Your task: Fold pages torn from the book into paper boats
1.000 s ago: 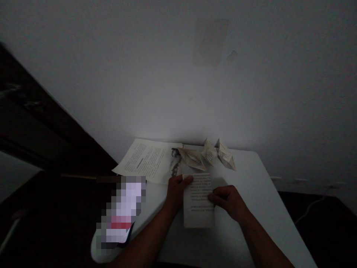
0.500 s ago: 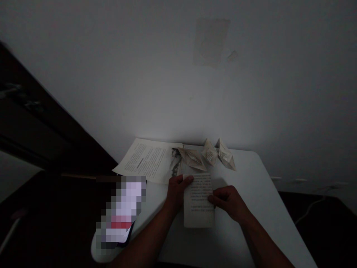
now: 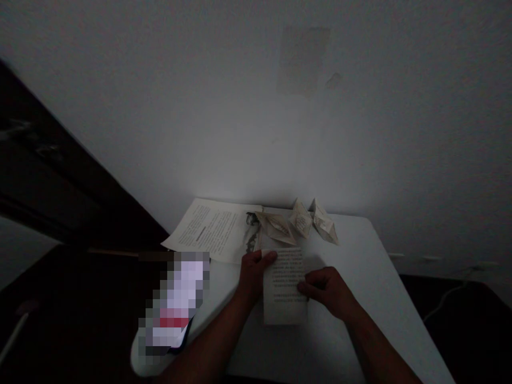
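Observation:
A folded sheet of printed paper [image 3: 284, 298] is held upright-lengthwise between my two hands, above the front of the white table [image 3: 372, 298]. My left hand [image 3: 253, 272] grips its upper left edge, thumb on the printed face and the other fingers mostly behind. At the right edge my right hand [image 3: 326, 288] pinches the sheet between thumb and forefinger. Just beyond the sheet lie three folded paper boats: one on the left [image 3: 276, 226], one in the middle [image 3: 301, 220] and one on the right [image 3: 325, 224].
Loose printed pages [image 3: 208, 229] with a dark picture lie at the table's back left. A phone [image 3: 180, 304], its screen blurred out, rests along the left edge. The wall [image 3: 256, 117] rises right behind the table. A pale cable [image 3: 448, 296] runs at the right.
Hardly anything differs. The folded sheet has shifted very slightly upward at its lower edge, and both hands keep their hold on it.

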Available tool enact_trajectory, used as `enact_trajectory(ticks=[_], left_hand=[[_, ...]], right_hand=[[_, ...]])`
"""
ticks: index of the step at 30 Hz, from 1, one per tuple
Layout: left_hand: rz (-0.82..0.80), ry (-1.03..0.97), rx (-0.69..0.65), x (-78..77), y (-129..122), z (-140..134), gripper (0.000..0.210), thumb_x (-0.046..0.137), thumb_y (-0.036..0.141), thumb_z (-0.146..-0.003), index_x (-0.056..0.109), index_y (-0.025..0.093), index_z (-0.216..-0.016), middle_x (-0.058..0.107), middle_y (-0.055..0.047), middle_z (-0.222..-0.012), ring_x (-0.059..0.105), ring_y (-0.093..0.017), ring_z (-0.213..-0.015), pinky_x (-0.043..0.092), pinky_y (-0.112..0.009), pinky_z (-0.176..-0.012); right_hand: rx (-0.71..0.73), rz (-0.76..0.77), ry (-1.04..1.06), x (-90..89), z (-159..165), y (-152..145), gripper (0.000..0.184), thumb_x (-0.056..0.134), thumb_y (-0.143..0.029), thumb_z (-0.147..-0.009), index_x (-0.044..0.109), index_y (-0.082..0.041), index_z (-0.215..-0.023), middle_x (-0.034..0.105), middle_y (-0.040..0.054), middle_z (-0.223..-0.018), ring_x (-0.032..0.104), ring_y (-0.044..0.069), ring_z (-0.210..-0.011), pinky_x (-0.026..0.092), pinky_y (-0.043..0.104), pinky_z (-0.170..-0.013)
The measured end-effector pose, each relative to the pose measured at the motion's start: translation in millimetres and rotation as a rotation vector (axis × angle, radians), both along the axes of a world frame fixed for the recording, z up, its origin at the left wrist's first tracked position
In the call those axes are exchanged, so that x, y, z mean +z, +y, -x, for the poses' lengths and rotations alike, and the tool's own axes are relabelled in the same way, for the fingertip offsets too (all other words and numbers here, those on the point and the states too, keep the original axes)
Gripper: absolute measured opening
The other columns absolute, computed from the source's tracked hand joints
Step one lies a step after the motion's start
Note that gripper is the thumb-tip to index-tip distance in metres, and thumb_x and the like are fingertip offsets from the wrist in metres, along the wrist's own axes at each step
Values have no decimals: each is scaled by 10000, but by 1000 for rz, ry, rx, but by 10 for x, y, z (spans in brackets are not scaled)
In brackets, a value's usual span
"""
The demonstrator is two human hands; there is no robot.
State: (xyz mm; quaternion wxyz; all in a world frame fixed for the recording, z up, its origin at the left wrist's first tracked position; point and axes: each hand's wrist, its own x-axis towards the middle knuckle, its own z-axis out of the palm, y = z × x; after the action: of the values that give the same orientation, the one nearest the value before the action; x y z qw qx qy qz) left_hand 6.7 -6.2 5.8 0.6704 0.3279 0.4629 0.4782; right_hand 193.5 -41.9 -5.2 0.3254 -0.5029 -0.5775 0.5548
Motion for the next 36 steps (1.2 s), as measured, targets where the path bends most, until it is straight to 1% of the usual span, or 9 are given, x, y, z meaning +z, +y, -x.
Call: enact_trajectory(ticks=[4, 12, 15, 19, 26, 31, 36], left_hand=[[-16, 30, -5, -7, 3, 3, 289, 737, 388, -591, 661, 113, -635, 665, -58, -587, 614, -197, -532, 473, -279, -506], [0, 1, -12, -8, 3, 1, 289, 734, 385, -600, 668, 112, -665, 667, -60, -590, 630, -212, -563, 489, -297, -537], [-19, -38, -17, -26, 4, -4, 271, 731, 371, -619, 666, 116, -687, 673, -53, -608, 631, -203, -566, 495, -300, -558], [-37, -37, -10, -39, 1, -4, 269, 728, 366, -636, 661, 112, -689, 674, -52, -615, 623, -190, -548, 495, -294, -555], [-64, -60, -1, -60, 0, -4, 252, 704, 365, -678, 664, 120, -726, 677, -42, -633, 624, -182, -566, 496, -289, -574], [-80, -46, 38, -46, 1, -13, 264, 713, 372, -665, 668, 118, -721, 673, -36, -629, 616, -174, -562, 487, -279, -563], [-87, -37, 49, -34, -2, -11, 276, 714, 383, -660, 666, 115, -704, 662, -37, -613, 605, -167, -557, 482, -273, -554]], right_hand=[[3, 7, -6, -2, -3, 4, 376, 656, -467, -708, 614, -155, -503, 560, -3, -471, 478, 103, -463, 354, 232, -466], [-1, 44, 57, -10, -10, 4, 355, 675, -464, -693, 642, -144, -544, 587, 4, -511, 496, 108, -486, 378, 235, -490], [-7, 39, 63, -8, -7, -2, 354, 675, -452, -699, 637, -141, -534, 578, -1, -502, 486, 103, -479, 367, 233, -489], [-10, 35, 87, -5, -1, -3, 361, 671, -443, -708, 614, -146, -511, 556, -11, -475, 468, 95, -464, 348, 227, -473], [2, 29, 76, -1, -2, 2, 355, 662, -442, -719, 628, -143, -531, 563, -10, -492, 474, 98, -475, 360, 230, -487], [0, 15, 34, -6, 4, -1, 384, 646, -462, -726, 621, -140, -518, 534, -16, -469, 444, 88, -451, 341, 229, -467], [-7, 36, 66, -19, 4, -2, 377, 651, -462, -720, 609, -140, -529, 520, -22, -480, 430, 87, -457, 325, 229, -464]])
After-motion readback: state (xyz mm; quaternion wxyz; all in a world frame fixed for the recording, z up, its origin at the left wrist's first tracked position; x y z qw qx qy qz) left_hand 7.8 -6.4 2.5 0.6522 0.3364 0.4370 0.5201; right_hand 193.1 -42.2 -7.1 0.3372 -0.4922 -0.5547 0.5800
